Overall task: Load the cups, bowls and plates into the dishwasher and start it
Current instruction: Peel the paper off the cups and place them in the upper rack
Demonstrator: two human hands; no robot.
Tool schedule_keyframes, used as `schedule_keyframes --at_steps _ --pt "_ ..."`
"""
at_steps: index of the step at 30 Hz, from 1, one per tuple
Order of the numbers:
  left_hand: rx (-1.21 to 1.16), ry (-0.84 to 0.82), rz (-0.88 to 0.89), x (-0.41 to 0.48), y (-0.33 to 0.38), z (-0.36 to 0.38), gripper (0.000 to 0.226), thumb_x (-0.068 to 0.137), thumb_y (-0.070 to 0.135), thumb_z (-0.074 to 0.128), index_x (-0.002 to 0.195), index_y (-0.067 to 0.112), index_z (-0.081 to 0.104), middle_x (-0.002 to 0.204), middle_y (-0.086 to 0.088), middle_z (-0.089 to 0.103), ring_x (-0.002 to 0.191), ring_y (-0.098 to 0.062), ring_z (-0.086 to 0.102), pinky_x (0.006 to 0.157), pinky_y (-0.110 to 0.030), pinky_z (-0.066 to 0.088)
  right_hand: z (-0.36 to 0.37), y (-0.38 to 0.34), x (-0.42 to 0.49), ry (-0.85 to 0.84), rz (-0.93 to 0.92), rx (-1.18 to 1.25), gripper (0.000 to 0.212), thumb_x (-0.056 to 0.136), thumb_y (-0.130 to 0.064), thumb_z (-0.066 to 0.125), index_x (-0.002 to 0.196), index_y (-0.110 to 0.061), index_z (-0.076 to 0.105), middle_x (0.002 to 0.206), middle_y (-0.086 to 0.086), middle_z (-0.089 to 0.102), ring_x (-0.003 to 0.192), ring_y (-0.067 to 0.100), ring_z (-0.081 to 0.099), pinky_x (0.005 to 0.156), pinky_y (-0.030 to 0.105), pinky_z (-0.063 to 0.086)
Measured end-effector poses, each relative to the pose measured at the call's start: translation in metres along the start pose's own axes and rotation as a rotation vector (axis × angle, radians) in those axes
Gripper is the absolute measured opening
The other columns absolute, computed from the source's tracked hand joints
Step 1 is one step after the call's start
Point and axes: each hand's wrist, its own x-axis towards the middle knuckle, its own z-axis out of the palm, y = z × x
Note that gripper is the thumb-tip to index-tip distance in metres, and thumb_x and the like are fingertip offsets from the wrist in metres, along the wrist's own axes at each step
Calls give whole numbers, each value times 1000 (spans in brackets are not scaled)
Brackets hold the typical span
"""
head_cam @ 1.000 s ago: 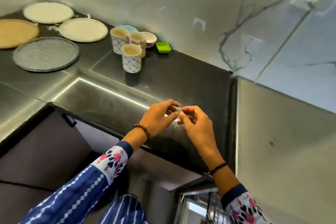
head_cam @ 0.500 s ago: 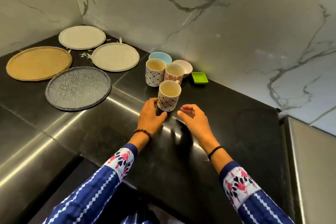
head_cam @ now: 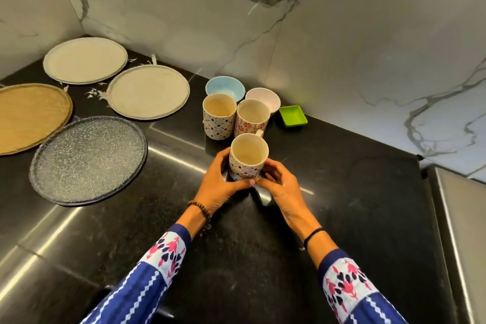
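— Where is the front cup [head_cam: 248, 156] found?
— Upright at the desk [head_cam: 342, 192], just before two other cups [head_cam: 219, 116]. It is gripped by the left hand [head_cam: 219, 188] and right hand [head_cam: 282, 189], fingers [head_cam: 220, 163] curled round it.

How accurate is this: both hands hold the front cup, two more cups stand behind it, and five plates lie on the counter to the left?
One error: the head view shows four plates on the counter to the left, not five. The rest holds: the left hand and right hand hold the front cup, and two more cups stand behind it.
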Motion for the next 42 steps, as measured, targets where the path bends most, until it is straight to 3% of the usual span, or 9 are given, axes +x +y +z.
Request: schedule_keyframes --at_steps 6,13,21,25,29,33,37,42 --pt "63 9 22 -3 2 2 90 58 29 93 134 32 45 128 17 58 118 4 53 90 -14 45 -1 -3 -7 16 -23 20 42 90 -1 63 127 -19 62 124 -3 69 117 6 63 104 28 49" --pt "167 25 129 -28 10 15 75 59 34 92 122 32 51 117 15 63 107 5 59 85 -12 48 -2 4 -45 79 -57 -19 35 92 -5 62 124 -18 66 119 -7 70 114 2 63 101 22 49" --pt "446 16 189 -85 4 31 81 53 56 88 123 36 52 112 19 55 109 2 48 84 -11 39 -13 26 -113 176 36 38 25 97 -15 61 119 -24 68 116 -10 71 114 1 63 101 24 49" --pt "444 -60 168 -112 12 51 79 53 56 87 122 38 51 105 21 53 102 1 53 81 -9 40 -23 28 -146 257 119 231 22 101 -22 55 114 -13 70 114 3 73 113 16 66 104 37 50" --pt "355 -161 124 -149 23 76 77 54 52 88 121 36 55 108 18 64 100 2 61 85 -20 52 -44 24 -192 283 192 483 32 101 -26 53 122 -4 64 116 13 72 111 22 68 94 34 55" --pt "252 -271 81 -198 36 112 76 55 40 91 121 31 54 108 19 66 100 6 63 86 -23 55 -71 27 -255 273 248 627 45 99 -39 54 131 -8 60 123 16 69 117 28 65 98 41 54" --pt "224 -375 91 -258 41 157 81 55 33 93 122 27 49 110 16 64 101 1 63 82 -22 56 -108 40 -327 271 256 731 47 97 -47 49 126 -16 68 125 18 68 118 32 63 101 52 51" --pt "184 -525 63 -346 30 223 84 57 28 92 126 27 43 116 14 60 107 0 61 83 -21 55 -156 70 -424 343 231 915 53 94 -50 52 126 -12 67 118 21 69 105 33 67 77 45 60"
